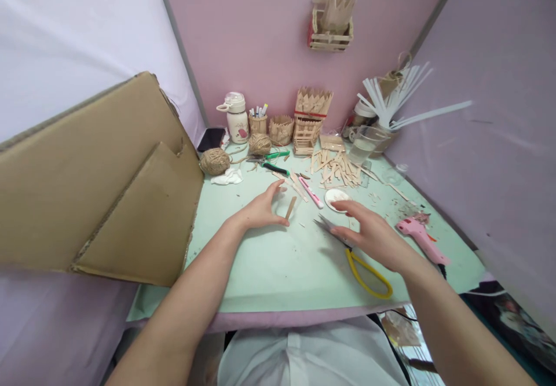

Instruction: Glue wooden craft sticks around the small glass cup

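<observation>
Wooden stick piece [291, 208] tilts on or just above the bench [260, 282], in the gap between thumb and fingers of the left hand [260, 208]; whether it touches the thumb tip cannot be told. Nearest the person's body, the yellow-handled scissors [349, 253] point away and to the left, blades slightly parted. Above them comes the right hand [376, 232], fingers gently curved and thumb held apart, with no closed grip showing; contact with the blades is unclear. Across from it, the left hand is spread in a wide C, its forearm slanting up from the lower left, clamped on nothing. Small scraps nearby suggest some cutting is done, yet the stick piece is joined to nothing. To the right, a pink glue gun [421, 241] lies untouched, while a white dish [327, 201] and a pink cutter [310, 192] sit just past the fingers. Farther back, a heap of loose sticks [336, 169] suggests plenty is left unassembled. Behind it, a round stick holder [281, 129] and a stepped stick box [307, 128] look finished, as does the stick-built rack [332, 43] on the wall.
</observation>
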Demonstrator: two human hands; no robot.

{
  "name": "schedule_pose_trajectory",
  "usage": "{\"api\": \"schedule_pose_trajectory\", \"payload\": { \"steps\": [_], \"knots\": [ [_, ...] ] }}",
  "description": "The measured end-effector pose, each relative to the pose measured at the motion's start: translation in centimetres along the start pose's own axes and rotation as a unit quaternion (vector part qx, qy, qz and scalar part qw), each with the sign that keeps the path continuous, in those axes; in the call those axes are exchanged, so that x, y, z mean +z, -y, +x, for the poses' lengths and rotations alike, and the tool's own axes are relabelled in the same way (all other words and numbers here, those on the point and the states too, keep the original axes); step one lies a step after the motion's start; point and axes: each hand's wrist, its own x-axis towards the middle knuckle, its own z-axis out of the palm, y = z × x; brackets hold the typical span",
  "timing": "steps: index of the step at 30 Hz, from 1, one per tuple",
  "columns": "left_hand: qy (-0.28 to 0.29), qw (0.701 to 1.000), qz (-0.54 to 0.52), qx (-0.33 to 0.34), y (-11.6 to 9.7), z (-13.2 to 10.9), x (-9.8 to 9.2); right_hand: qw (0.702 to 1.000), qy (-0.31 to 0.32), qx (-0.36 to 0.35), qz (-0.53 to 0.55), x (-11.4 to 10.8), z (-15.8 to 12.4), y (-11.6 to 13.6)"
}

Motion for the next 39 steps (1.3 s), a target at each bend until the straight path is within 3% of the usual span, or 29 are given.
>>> {"api": "schedule_pose_trajectory", "payload": {
  "steps": [5, 10, 18, 22, 27, 36, 39],
  "knots": [
    [-0.031, 0.995, -0.08, 0.058, 0.2, 0.3, 0.2, 0.996, 0.004, 0.089, -0.023, -1.3, -5.3, -3.0],
    [-0.061, 0.985, -0.137, 0.085, 0.1, 0.9, 1.3, 0.993, -0.017, 0.107, -0.044, -1.5, -7.5, -3.6],
    [-0.079, 0.981, -0.16, 0.08, 0.0, 1.2, 1.9, 0.99, -0.067, 0.104, -0.074, -0.7, -8.2, -4.4],
    [-0.059, 0.988, -0.128, 0.061, 0.2, 1.2, 1.9, 0.988, -0.074, 0.095, -0.096, -0.1, -8.5, -4.9],
    [-0.061, 0.995, -0.082, 0.018, 0.2, 1.0, 1.7, 0.987, -0.029, 0.098, -0.122, 0.7, -8.5, -4.6],
    [-0.129, 0.967, -0.22, 0.016, -0.9, 0.4, -0.3, 0.972, 0.052, 0.174, -0.152, 1.4, -7.1, -2.4],
    [-0.186, 0.944, -0.271, 0.038, -1.8, -0.1, -1.9, 0.971, 0.049, 0.188, -0.138, 1.5, -7.3, -1.4]
  ]
}}
